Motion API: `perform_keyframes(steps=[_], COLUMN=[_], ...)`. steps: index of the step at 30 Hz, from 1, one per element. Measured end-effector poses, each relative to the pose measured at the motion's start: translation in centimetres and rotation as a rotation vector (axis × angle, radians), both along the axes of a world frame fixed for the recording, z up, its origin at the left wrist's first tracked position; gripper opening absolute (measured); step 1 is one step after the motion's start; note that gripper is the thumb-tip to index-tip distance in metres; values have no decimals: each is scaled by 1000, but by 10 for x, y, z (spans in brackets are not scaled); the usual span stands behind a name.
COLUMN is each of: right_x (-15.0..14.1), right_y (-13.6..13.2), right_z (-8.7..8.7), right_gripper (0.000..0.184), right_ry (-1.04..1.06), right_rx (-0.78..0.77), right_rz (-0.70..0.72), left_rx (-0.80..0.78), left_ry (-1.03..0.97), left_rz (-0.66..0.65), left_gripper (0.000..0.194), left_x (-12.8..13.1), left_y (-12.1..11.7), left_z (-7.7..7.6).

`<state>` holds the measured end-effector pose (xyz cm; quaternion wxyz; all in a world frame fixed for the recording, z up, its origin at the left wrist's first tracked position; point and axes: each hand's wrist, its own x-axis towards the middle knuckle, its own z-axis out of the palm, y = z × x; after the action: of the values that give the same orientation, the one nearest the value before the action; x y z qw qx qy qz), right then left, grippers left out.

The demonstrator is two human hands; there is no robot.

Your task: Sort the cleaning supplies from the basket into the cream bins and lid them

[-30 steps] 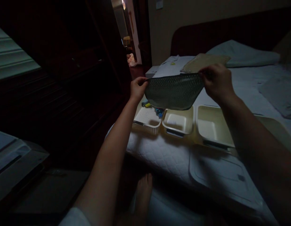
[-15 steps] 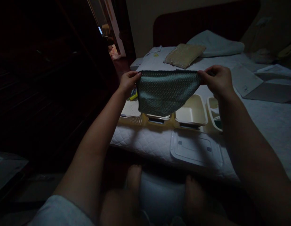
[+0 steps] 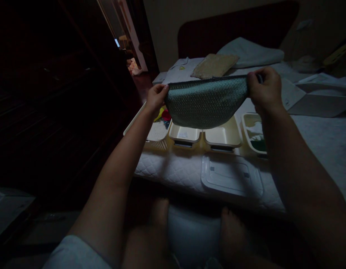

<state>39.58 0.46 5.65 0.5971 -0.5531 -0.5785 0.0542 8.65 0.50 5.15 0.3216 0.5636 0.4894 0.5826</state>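
Observation:
Both my hands hold up a grey-green dimpled cloth [image 3: 206, 102] by its top edge, stretched between them so that its lower part sags. My left hand [image 3: 156, 99] pinches the left corner, and my right hand [image 3: 264, 89] grips the right corner. The cloth hangs above a row of cream plastic storage containers and hides their back parts. Beneath it are a white perforated basket [image 3: 157, 137] and a shallow cream tray [image 3: 184, 133]. Another cream tray [image 3: 223, 137] stands beside them, and a fourth container [image 3: 253, 133] lies under my right forearm.
A white plastic lid [image 3: 231, 176] lies on the quilted white bed [image 3: 173, 168] near its edge. Small colourful items [image 3: 164, 114] lie behind the basket. Pillows [image 3: 215, 66] rest at the back, a dark wardrobe [image 3: 63, 93] fills the left, and my bare feet show below.
My right hand has risen and moved outward, pulling the cloth wider. More of the containers shows below the cloth, and the view has turned slightly since the earliest frame.

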Motion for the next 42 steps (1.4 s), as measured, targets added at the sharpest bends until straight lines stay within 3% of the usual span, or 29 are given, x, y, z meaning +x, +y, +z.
perform_keyframes(steps=[6,12,18,23,30,36,42], right_x=[-5,-4,-7,-22,-48,-73,-93], right_y=[-12,-11,-5,-15,-26,-31,-46], right_z=[0,0,-4,1,5,9,21], right_gripper=[3,10,15,22,20,19,16], right_ry=[-136,-126,92,273,373,321,287], right_rx=[-27,-19,-135,-226,-402,-479,-534], right_rz=[-80,-44,31,106,336,658,718], left_rx=[24,-9,-78,-116,-198,-125,-58], left_ry=[53,42,-6,-38,-53,43,63], left_rz=[-4,42,107,147,25,-158,-254], left_gripper=[28,25,15,11,14,16,19], left_x=[2,3,6,10,31,57,71], left_y=[-7,-16,-19,-21,-37,-45,-51], left_z=[6,8,8,12,13,10,12])
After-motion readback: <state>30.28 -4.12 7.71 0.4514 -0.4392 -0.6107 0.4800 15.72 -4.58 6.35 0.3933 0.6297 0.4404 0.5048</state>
